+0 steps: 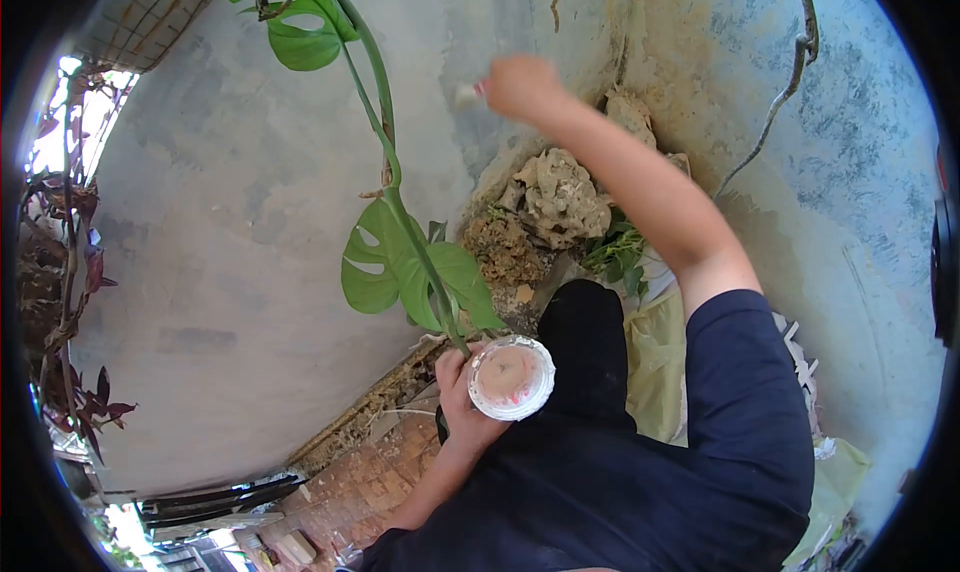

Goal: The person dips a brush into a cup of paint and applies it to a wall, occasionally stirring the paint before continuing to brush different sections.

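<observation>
My right hand point(525, 88) is raised close to the grey wall, its fingers closed round a paintbrush. Pale bristles of the paintbrush point(468, 94) point left toward the wall, and a bit of pink shows beside my fingers. Low in the middle, my left hand point(462, 397) is wrapped round the side of a round tub point(545, 377) with a white-smeared rim. Pinkish paint point(503, 371) lies inside it, with redder streaks near the front. The green stem of a split-leaf plant point(420, 234) comes down right at my left fingers and the tub.
The grey wall point(230, 242) fills the left, and a patchy blue wall point(840, 122) the right. Rough rocks point(560, 200) sit in the corner. A thin bare vine point(772, 112) hangs at right. Yellowish plastic sheeting point(655, 367) lies beside my leg; brick paving point(350, 492) is below.
</observation>
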The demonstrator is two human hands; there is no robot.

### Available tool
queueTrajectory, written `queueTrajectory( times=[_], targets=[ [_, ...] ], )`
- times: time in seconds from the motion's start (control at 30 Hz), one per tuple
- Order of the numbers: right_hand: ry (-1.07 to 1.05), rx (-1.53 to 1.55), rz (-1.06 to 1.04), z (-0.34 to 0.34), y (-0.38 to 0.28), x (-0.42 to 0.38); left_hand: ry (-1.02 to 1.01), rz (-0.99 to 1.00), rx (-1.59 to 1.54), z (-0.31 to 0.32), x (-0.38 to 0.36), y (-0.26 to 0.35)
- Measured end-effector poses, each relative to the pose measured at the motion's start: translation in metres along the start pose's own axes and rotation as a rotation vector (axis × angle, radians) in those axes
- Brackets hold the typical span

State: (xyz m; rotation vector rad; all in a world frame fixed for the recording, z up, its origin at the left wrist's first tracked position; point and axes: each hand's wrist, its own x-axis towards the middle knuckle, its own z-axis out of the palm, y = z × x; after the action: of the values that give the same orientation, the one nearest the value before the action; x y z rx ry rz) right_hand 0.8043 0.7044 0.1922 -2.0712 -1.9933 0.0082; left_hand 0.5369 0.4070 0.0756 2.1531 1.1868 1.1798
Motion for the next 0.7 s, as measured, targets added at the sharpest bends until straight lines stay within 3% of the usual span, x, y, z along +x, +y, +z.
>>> queueTrajectory(
  times=[0.1,0.23,0.33,0.47,0.6,0.7],
  targets=[
    [0.275,0.083,0.037,-0.066,-0.011,-0.002,-0.006,0.017,-0.013,0.002,-0.002,-0.002],
    [0.761,0.208,0.025,-0.058,-0.008,-0.014,-0.001,0.001,-0.057,0.004,-0.002,-0.004],
    [0.629,0.19,0.044,0.001,-0.014,-0.015,-0.005,-0.009,-0.025,0.004,0.002,-0.003],
    [0.295,0.144,0.085,0.119,-0.007,-0.045,-0.004,-0.005,-0.022,0.002,0.006,-0.004],
    [-0.071,0.071,0.045,0.162,0.006,-0.071,-0.026,-0.029,-0.016,0.0,-0.001,-0.003],
    [-0.096,0.006,-0.008,0.152,0.005,-0.049,-0.025,-0.035,-0.021,0.003,0.001,-0.003]
  ],
)
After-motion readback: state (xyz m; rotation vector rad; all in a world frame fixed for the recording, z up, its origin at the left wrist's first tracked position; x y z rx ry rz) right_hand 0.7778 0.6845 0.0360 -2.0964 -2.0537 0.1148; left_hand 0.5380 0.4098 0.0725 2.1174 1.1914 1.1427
